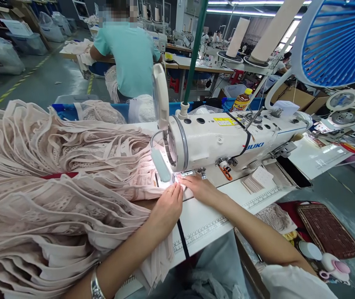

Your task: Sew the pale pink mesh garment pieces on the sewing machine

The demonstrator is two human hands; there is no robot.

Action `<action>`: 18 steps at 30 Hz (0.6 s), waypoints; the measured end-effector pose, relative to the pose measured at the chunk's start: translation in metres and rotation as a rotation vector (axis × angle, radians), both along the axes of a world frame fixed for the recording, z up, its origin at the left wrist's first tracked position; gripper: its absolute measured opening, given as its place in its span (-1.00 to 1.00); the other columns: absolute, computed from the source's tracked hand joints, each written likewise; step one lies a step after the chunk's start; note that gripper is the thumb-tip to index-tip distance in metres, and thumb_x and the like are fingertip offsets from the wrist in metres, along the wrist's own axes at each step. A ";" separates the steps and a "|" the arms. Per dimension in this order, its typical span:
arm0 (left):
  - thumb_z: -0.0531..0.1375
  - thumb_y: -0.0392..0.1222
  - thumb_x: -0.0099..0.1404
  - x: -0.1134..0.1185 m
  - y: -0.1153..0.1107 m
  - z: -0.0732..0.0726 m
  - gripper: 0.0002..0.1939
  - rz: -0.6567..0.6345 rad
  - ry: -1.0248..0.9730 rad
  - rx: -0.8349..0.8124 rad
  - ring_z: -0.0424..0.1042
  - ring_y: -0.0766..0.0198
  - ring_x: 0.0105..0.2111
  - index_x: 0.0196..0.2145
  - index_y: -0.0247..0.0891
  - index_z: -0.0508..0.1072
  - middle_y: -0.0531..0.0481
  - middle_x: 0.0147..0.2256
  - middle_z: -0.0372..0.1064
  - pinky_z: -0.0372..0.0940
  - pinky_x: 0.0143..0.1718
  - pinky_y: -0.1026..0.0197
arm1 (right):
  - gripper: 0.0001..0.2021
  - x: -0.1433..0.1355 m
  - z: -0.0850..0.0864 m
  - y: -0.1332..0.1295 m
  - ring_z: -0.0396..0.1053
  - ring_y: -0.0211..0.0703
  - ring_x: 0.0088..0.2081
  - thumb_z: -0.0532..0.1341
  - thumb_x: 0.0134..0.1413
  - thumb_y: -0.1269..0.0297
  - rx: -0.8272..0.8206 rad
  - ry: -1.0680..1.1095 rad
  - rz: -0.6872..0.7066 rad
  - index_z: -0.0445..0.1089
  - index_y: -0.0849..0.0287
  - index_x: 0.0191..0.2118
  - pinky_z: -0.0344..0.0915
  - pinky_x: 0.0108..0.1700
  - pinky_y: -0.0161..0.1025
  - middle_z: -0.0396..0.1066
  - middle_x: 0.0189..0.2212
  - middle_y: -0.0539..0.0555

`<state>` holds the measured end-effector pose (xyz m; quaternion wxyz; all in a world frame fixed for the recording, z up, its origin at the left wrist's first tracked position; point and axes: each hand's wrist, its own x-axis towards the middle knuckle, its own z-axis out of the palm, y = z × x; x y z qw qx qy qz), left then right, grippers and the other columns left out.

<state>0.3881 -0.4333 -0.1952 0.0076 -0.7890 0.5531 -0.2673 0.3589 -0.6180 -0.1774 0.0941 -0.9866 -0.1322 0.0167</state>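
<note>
A white sewing machine (208,141) stands across the table, its lit needle area at the left end. Just in front of the needle, my left hand (168,206) has its fingertips pinched together on the edge of pale pink fabric (148,192). My right hand (198,187) lies beside it, fingers reaching under the machine head and pressing on the fabric there. The needle and the exact stitching spot are hidden by the hands and a grey lamp (161,165). Large heaps of pale pink lace garments (55,207) spread to the left of my hands.
Orange-handled thread snips (225,171) lie by the machine base. A stack of beige fabric pieces (258,179) rests to the right, near a black tray (294,172). A blue fan (346,37) hangs at upper right. A person in a teal shirt (130,58) sits ahead.
</note>
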 end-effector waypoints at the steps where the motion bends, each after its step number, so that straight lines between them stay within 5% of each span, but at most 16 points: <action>1: -0.04 -0.52 0.24 0.001 0.000 0.000 -0.56 0.008 0.009 0.013 0.44 -0.01 0.05 0.00 -0.67 0.46 -0.37 0.01 0.45 0.32 0.12 0.07 | -0.47 0.001 0.000 0.000 0.36 -0.07 0.06 -0.06 0.21 0.60 0.001 0.011 -0.013 0.28 0.16 0.23 0.43 -0.19 -0.21 0.38 0.13 0.12; 11: -0.08 -0.55 0.29 0.003 0.003 -0.002 -0.54 0.001 0.132 0.043 0.41 -0.04 0.09 0.07 -0.70 0.39 -0.43 0.06 0.40 0.30 0.15 0.01 | -0.52 0.001 -0.009 0.002 0.38 -0.11 -0.08 -0.05 0.20 0.57 0.050 0.038 -0.060 0.28 0.14 0.17 0.36 -0.23 -0.26 0.40 0.01 0.15; 18: -0.09 -0.57 0.29 0.003 0.004 -0.001 -0.54 -0.007 0.128 0.023 0.40 -0.02 0.10 0.06 -0.70 0.39 -0.43 0.06 0.40 0.30 0.16 0.02 | -0.53 0.003 -0.007 0.006 0.33 -0.03 0.00 -0.08 0.21 0.57 0.052 0.083 -0.092 0.27 0.18 0.17 0.35 -0.12 -0.17 0.38 0.05 0.17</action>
